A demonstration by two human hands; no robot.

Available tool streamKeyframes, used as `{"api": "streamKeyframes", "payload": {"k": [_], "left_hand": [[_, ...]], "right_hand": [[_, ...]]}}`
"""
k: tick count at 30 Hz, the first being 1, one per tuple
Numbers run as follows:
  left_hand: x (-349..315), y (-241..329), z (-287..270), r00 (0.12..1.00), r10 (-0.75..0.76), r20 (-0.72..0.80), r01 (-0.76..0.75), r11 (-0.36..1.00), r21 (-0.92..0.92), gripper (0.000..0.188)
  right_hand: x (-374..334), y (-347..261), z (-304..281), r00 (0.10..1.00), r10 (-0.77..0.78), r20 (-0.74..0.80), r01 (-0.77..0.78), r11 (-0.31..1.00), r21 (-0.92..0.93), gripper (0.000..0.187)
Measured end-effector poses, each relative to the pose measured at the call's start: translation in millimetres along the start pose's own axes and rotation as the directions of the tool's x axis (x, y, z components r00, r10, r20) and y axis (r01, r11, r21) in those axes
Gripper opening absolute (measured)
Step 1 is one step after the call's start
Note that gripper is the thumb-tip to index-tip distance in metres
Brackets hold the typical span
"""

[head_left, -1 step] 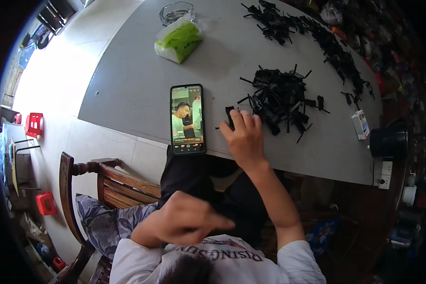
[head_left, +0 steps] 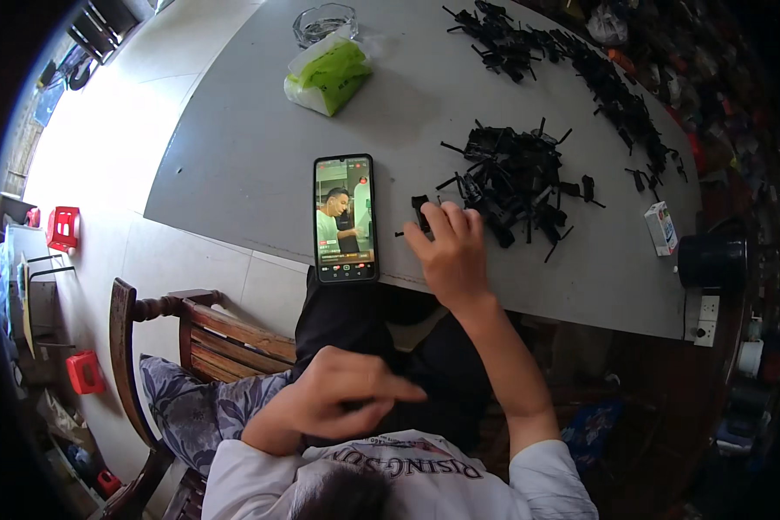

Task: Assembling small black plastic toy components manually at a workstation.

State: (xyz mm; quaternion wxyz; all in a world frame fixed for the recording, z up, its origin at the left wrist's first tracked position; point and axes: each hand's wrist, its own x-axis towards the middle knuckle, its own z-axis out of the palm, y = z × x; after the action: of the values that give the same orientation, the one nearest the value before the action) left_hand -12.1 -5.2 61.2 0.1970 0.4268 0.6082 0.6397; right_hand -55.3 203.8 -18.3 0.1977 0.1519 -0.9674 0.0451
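Note:
My right hand (head_left: 453, 251) is at the near edge of the grey table, right of the phone. Its thumb and fingertips close on a small black part (head_left: 419, 208) with a thin stem; the fingers partly hide the grip. Just beyond lies a heap of similar black parts (head_left: 507, 178) with thin stems sticking out. My left hand (head_left: 342, 394) hovers over my lap, index finger stretched out, the others loosely bent, and nothing shows in it. An upright smartphone (head_left: 346, 276) with a lit video screen lies at the table's near edge.
More black parts (head_left: 611, 91) trail along the table's (head_left: 234, 156) far right edge. A green and white packet (head_left: 329, 78) and a glass ashtray (head_left: 322, 24) are at the back. A small white box (head_left: 660, 230) stands right, beside a black cylindrical object (head_left: 711, 260). A wooden chair (head_left: 234, 342) is left.
My left hand has shifted very slightly and its blur has lessened. The right hand stays at the same black part, almost unmoved.

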Motion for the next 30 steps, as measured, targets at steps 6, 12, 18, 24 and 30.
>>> {"api": "streamKeyframes", "payload": {"k": [6, 12, 18, 24, 30], "left_hand": [[-12.2, -44.9, 24.8, 0.829, -0.258, -0.497, 0.284, 0.958, -0.023, 0.028], [-10.9, -57.0, 35.0, 0.853, -0.312, -0.419, 0.272, 0.950, -0.154, 0.028], [-8.4, -55.8, 41.5, 0.954, -0.154, -0.256, 0.159, 0.987, -0.003, 0.025], [-13.1, -60.2, 60.1, 0.931, -0.209, -0.300, 0.163, 0.971, -0.174, 0.018], [-19.3, -67.1, 59.3, 0.876, -0.424, -0.232, 0.246, 0.804, -0.541, 0.016]], "right_hand": [[-24.8, -18.4, -57.4, 0.985, 0.133, -0.106, -0.018, 0.698, 0.716, 0.013], [-76.1, -50.0, -70.6, 0.931, 0.318, 0.179, -0.212, 0.071, 0.975, 0.024], [-94.5, -57.4, -69.4, 0.839, 0.190, 0.510, -0.425, -0.358, 0.832, 0.050], [-96.0, -68.1, -64.1, 0.905, 0.367, 0.213, -0.363, 0.408, 0.838, 0.031], [-98.6, -73.2, -57.3, 0.952, 0.305, -0.026, -0.170, 0.596, 0.785, 0.031]]}}
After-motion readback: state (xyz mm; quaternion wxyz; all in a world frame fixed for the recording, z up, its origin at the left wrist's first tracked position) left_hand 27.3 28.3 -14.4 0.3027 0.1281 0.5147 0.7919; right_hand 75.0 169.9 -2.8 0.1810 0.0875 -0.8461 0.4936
